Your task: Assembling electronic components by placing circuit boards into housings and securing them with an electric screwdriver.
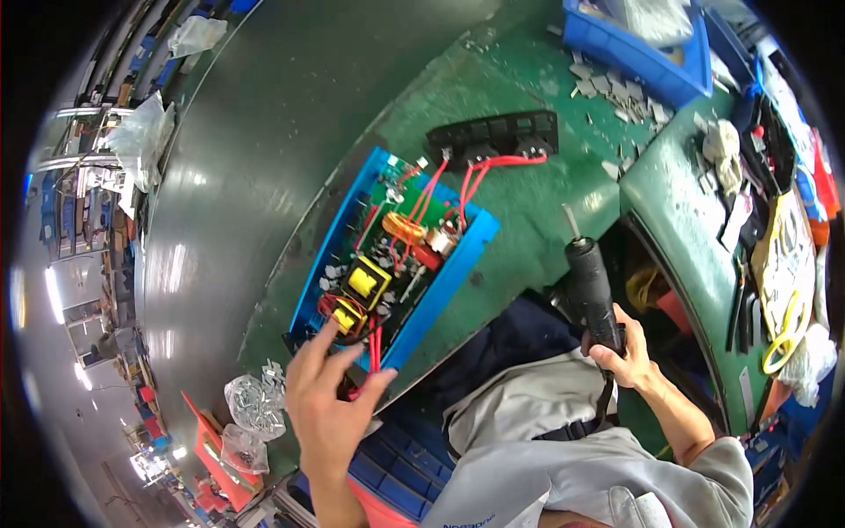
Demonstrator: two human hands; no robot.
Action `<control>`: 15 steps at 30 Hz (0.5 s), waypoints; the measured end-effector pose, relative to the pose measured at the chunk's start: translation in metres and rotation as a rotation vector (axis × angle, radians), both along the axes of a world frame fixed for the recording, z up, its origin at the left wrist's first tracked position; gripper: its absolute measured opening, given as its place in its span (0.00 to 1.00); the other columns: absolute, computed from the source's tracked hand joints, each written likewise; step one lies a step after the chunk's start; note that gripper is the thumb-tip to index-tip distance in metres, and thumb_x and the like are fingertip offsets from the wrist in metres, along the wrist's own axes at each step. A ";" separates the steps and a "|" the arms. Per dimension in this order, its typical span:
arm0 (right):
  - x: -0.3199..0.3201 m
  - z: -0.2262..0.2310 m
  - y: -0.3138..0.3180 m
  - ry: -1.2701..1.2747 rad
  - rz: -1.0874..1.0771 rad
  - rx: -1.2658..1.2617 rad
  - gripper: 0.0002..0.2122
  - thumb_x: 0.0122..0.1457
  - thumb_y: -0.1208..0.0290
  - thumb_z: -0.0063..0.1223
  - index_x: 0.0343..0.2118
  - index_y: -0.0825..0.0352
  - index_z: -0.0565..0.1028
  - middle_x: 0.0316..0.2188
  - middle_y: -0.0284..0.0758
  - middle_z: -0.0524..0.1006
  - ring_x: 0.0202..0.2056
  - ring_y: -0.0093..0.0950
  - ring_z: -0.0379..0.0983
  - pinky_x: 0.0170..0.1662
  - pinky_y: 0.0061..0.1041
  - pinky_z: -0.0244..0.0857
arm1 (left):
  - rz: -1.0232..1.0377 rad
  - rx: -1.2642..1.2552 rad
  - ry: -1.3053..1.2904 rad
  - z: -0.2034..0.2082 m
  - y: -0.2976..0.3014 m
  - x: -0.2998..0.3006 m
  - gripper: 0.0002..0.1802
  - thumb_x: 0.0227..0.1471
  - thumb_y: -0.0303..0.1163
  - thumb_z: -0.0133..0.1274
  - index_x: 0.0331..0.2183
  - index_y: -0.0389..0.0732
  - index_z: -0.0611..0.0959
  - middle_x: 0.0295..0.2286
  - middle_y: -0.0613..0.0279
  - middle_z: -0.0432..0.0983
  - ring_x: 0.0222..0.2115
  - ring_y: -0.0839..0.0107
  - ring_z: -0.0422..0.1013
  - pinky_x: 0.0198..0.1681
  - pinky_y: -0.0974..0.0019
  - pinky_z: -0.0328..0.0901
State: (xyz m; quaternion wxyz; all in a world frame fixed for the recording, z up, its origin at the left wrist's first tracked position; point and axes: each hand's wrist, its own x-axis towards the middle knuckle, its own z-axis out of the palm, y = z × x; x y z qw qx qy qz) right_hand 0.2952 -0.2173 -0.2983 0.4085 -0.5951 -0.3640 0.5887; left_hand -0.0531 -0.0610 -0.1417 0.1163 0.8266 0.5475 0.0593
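My right hand (627, 352) is wrapped round a black electric screwdriver (591, 273). Its metal bit points up and away, off to the right of a blue open-topped metal housing (422, 315). Inside that housing lie a green circuit board (393, 195), yellow-and-black transformers (364, 280), an orange coil (402, 227) and several capacitors. My left hand (327, 409) is at the housing's near end, fingers apart, fingertips by the near transformer and red wires. Whether they touch is hard to tell. Red wires (476, 180) run from the far end to a black end panel (493, 139) on the table.
A blue bin (635, 55) holding a white bag stands at the far right, with small grey pieces (616, 92) scattered beside it. Scissors with yellow handles (786, 339) and dark tools lie at right. Clear bags of metal parts (255, 407) sit left of my left hand.
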 end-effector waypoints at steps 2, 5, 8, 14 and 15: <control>0.004 0.007 0.010 0.008 -0.055 -0.084 0.26 0.52 0.55 0.64 0.46 0.69 0.70 0.24 0.31 0.76 0.25 0.17 0.68 0.29 0.20 0.63 | -0.025 0.088 -0.112 0.002 0.034 0.004 0.14 0.51 0.28 0.64 0.41 0.37 0.84 0.50 0.50 0.79 0.51 0.52 0.75 0.56 0.55 0.67; 0.007 0.020 0.029 -0.148 -0.145 -0.089 0.22 0.54 0.63 0.65 0.47 0.67 0.70 0.25 0.26 0.69 0.23 0.15 0.63 0.26 0.18 0.58 | -0.153 0.116 -0.287 -0.025 0.113 0.031 0.16 0.60 0.30 0.57 0.49 0.38 0.81 0.48 0.49 0.79 0.50 0.53 0.75 0.55 0.56 0.68; 0.006 0.033 0.045 -0.298 -0.177 -0.091 0.20 0.54 0.69 0.64 0.48 0.66 0.69 0.27 0.25 0.68 0.25 0.16 0.63 0.29 0.19 0.59 | -0.142 -0.222 -0.465 -0.052 0.174 0.048 0.18 0.63 0.33 0.54 0.53 0.41 0.78 0.44 0.50 0.79 0.40 0.61 0.77 0.47 0.60 0.70; 0.008 0.046 0.037 -0.453 -0.188 -0.116 0.25 0.51 0.70 0.66 0.52 0.67 0.69 0.29 0.26 0.68 0.30 0.17 0.61 0.35 0.20 0.60 | -0.336 -0.462 -0.446 -0.076 0.223 0.063 0.15 0.66 0.37 0.47 0.47 0.39 0.80 0.37 0.60 0.74 0.37 0.69 0.70 0.45 0.66 0.64; 0.009 0.046 0.034 -0.446 -0.177 -0.126 0.26 0.51 0.69 0.66 0.52 0.67 0.69 0.29 0.26 0.68 0.30 0.17 0.62 0.35 0.20 0.60 | -0.341 -0.485 -0.459 -0.075 0.225 0.066 0.14 0.66 0.37 0.45 0.43 0.37 0.79 0.35 0.60 0.71 0.38 0.68 0.69 0.47 0.66 0.63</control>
